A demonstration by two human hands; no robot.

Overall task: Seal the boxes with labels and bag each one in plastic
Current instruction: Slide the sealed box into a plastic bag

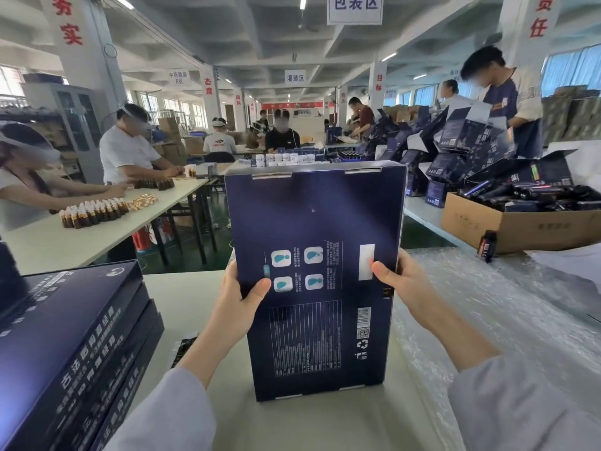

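Observation:
A tall dark blue box (318, 222) stands upright on the white table (182, 297), its printed back facing me, with icons, a table, a barcode and a white label patch. My left hand (240, 297) grips its left edge, thumb across the back face. My right hand (400, 284) grips the right edge, thumb tip on the white patch. The fingers of both hands are hidden behind the box. Clear bubble plastic (487, 304) is spread on the table to the right.
A stack of like dark blue boxes (74, 336) lies at my left. A small dark strip (185, 349) lies beside my left forearm. A cardboard carton (520, 226) of dark bottles stands at right, one bottle (487, 246) beside it. Several people work at tables beyond.

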